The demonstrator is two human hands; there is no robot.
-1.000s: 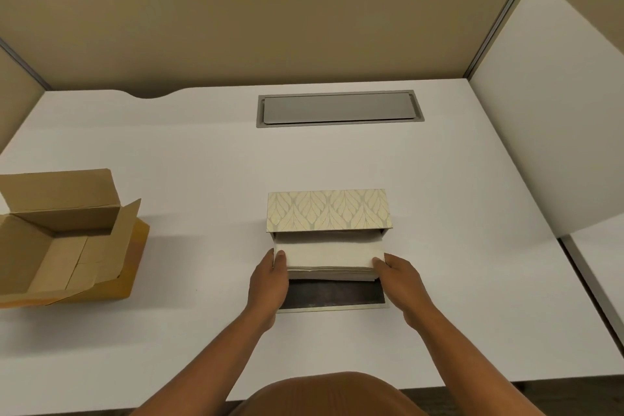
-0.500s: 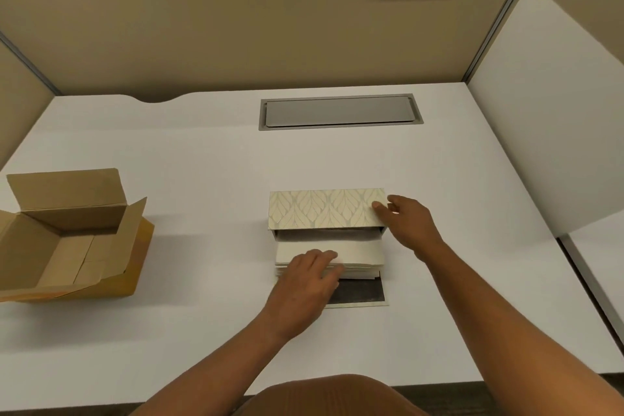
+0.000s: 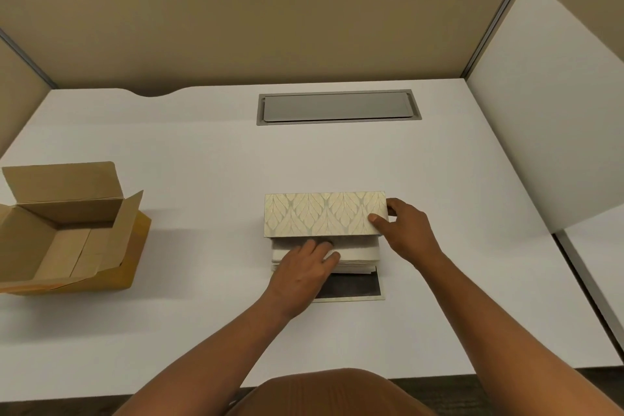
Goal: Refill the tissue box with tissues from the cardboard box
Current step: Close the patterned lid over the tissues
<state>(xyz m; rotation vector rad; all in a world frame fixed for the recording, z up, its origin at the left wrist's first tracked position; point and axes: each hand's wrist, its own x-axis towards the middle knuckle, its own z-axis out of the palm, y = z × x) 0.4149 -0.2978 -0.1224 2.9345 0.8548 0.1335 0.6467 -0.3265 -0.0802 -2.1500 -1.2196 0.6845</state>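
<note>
Head view: left hand [image 3: 305,268] presses flat, fingers together, on the tissues [image 3: 358,255] mid-desk, feeding them inside; right hand [image 3: 405,230] fingers clamp the tissue box [image 3: 324,214] end, steadying it; cardboard box [image 3: 67,230] sits left.

A second ago both hands gripped the ends of the tissue stack [image 3: 354,255]; since then the left hand [image 3: 305,272] has moved on top of it (fingers flat), and the right hand [image 3: 407,233] has shifted to the patterned tissue box [image 3: 324,214], pinching its right end
</note>
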